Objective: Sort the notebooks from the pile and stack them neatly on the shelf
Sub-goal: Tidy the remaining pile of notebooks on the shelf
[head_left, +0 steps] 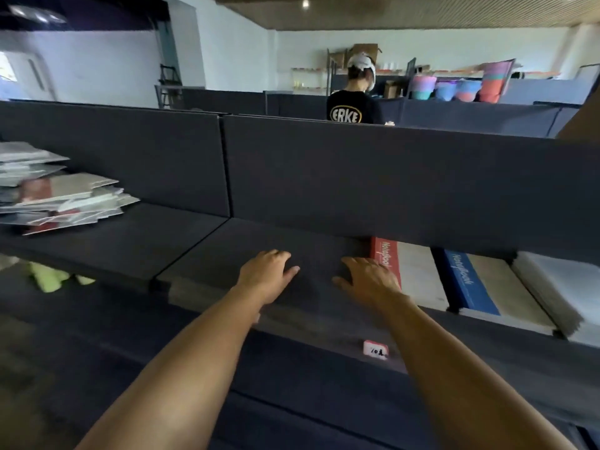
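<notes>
A loose pile of notebooks (61,196) lies at the far left of the dark shelf (181,241). On the right of the shelf stand three neat stacks: one with a red-spined notebook (412,274) on top, one with a blue-spined notebook (483,287) on top, and a white stack (558,287). My left hand (268,274) hovers over the bare shelf with fingers apart, holding nothing. Just beside the red-spined stack is my right hand (370,280), which overlaps that stack's left edge; its fingers are spread and empty.
A dark back panel (357,177) rises behind the shelf. A small red-and-white price tag (375,349) sits on the shelf's front edge. Green items (48,277) lie on a lower level at left. A person in a black shirt (355,108) stands beyond the panel.
</notes>
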A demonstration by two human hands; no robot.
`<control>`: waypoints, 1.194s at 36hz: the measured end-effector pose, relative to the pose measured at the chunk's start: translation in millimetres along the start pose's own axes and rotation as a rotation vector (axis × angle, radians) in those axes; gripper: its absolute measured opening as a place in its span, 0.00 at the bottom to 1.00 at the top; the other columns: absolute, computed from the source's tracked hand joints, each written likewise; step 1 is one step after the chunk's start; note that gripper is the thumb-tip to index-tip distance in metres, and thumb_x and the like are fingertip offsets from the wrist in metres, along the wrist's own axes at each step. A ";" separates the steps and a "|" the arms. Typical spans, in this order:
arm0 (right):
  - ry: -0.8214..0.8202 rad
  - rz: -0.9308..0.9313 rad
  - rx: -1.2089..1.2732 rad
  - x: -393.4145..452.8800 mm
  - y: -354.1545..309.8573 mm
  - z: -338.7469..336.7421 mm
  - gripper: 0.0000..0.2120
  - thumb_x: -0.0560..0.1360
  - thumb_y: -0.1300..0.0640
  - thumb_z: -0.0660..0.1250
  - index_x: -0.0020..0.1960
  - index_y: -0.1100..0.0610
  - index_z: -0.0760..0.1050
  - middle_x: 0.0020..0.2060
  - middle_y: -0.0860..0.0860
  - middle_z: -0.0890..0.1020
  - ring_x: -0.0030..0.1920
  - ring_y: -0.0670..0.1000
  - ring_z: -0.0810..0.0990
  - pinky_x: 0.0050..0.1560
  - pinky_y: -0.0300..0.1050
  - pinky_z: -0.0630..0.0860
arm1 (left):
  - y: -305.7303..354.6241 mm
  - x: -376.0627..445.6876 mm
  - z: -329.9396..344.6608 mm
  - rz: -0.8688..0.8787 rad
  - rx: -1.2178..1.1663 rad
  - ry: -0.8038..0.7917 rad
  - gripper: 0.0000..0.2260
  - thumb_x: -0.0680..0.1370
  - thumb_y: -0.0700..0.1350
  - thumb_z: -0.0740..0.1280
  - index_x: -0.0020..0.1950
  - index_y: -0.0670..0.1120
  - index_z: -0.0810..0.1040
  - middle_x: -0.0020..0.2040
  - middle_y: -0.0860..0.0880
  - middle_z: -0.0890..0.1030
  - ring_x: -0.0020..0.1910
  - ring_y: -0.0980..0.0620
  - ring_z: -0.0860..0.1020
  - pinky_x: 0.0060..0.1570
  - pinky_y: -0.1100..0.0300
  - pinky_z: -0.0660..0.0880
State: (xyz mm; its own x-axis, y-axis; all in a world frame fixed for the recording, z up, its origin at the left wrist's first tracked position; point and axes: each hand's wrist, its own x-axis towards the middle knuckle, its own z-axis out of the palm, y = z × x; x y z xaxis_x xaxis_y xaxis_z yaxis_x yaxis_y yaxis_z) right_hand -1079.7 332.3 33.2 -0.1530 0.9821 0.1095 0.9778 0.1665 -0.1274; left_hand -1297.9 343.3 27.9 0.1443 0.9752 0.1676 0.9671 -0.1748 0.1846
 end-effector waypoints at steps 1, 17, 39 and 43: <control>-0.005 -0.026 0.001 2.0 -9.1 0.3 0.28 0.78 0.37 0.55 0.72 0.51 0.63 0.69 0.52 0.70 0.67 0.56 0.70 0.65 0.53 0.68 | -9.0 -4.8 -2.9 -0.016 0.015 0.016 0.22 0.81 0.59 0.55 0.71 0.50 0.69 0.68 0.49 0.72 0.66 0.48 0.70 0.56 0.53 0.71; -0.074 -0.246 -0.030 43.6 -184.9 16.0 0.30 0.78 0.36 0.53 0.75 0.51 0.59 0.71 0.51 0.68 0.69 0.54 0.67 0.63 0.52 0.68 | -185.6 -79.1 -51.0 -0.232 0.084 0.141 0.19 0.82 0.56 0.55 0.64 0.47 0.75 0.59 0.48 0.77 0.59 0.48 0.74 0.53 0.52 0.73; -0.075 -0.371 -0.082 122.2 -425.0 55.0 0.28 0.79 0.37 0.51 0.74 0.50 0.59 0.72 0.50 0.67 0.70 0.53 0.66 0.65 0.51 0.65 | -424.5 -121.0 -85.8 -0.405 0.097 0.131 0.17 0.82 0.57 0.53 0.62 0.50 0.75 0.57 0.51 0.77 0.56 0.49 0.75 0.50 0.53 0.74; -0.052 -0.398 -0.105 154.6 -448.8 55.7 0.28 0.79 0.37 0.51 0.74 0.51 0.61 0.71 0.51 0.68 0.69 0.54 0.67 0.66 0.51 0.65 | -455.8 -107.6 -88.2 -0.418 0.119 0.147 0.16 0.82 0.56 0.54 0.60 0.50 0.75 0.57 0.51 0.78 0.55 0.49 0.76 0.50 0.53 0.75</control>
State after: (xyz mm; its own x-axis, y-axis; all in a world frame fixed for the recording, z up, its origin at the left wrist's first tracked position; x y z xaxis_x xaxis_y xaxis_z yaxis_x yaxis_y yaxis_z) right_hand -1550.1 414.3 52.4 -0.5262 0.8466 0.0798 0.8499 0.5268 0.0161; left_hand -1772.7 306.1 11.2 -0.2862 0.9277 0.2396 0.9546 0.2546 0.1545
